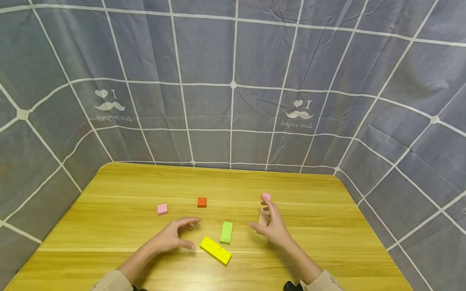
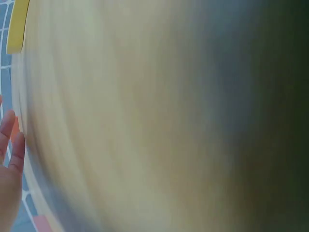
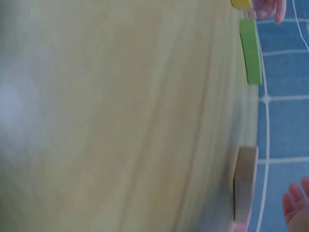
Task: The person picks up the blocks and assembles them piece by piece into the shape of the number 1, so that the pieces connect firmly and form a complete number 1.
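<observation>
Our right fingers are spread and loosely bent, grasping nothing, with the right hand (image 1: 274,228) over the tan block (image 1: 263,217) in the head view. From the right wrist we see a gap between that hand and the block. Our left fingers are released too, the thumb held well apart; the left hand (image 1: 169,237) is near the left end of the yellow block (image 1: 215,251) without touching it.

Between our hands, the green block (image 1: 226,233) lies flat just beyond the yellow one, which sits at a slant. Past the right fingertips we find a pink block (image 1: 266,196), partly covered by them, near the far end of the tan block. Beyond the left hand are the orange block (image 1: 202,202) and, further left, a second pink block (image 1: 162,209), well apart from each other.

All of these rest on the wooden tabletop (image 1: 120,186). Around its far edge and sides we see a grey curtain (image 1: 205,105) with white grid lines. Beige sleeves (image 1: 113,281) end at our wrists.
</observation>
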`<state>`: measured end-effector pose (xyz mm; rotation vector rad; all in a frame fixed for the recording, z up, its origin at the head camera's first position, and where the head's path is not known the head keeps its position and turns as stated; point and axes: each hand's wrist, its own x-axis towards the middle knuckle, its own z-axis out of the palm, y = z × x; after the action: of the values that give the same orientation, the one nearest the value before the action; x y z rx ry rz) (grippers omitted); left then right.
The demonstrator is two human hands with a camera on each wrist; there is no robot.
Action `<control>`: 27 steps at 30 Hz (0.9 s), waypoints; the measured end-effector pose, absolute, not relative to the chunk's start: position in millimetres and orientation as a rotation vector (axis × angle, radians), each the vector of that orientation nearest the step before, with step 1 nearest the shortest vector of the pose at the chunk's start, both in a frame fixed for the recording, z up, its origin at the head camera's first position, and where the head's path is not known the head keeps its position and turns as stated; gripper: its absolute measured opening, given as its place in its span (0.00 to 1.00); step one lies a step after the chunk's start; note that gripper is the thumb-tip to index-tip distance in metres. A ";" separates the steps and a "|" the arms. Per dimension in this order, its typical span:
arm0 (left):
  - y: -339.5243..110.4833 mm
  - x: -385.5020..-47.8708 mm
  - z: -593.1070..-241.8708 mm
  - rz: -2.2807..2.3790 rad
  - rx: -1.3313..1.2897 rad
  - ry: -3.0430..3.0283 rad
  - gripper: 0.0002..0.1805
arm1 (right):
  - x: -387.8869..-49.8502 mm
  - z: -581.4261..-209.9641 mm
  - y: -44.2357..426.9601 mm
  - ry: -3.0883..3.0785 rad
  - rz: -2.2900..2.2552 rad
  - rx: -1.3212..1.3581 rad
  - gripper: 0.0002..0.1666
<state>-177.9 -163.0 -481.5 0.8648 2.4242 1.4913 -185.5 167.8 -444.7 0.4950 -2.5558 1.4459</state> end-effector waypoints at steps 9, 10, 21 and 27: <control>-156.4 -175.4 -495.0 1.536 0.918 2.391 0.35 | -190.5 -477.8 156.6 -2.629 1.503 0.551 0.50; -155.6 -175.6 -496.0 1.534 0.924 2.393 0.35 | -190.0 -479.4 155.3 -2.636 1.517 0.561 0.50; -144.8 -175.8 -500.2 1.499 0.998 2.438 0.33 | -185.0 -491.7 139.3 -2.697 1.553 0.661 0.47; -141.9 -176.2 -501.6 1.430 0.958 2.495 0.32 | -183.2 -496.3 132.6 -2.744 1.554 0.729 0.46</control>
<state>-176.2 -141.9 -501.6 0.9580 2.4950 1.4299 -183.2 132.6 -496.3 0.7289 -2.7442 1.5536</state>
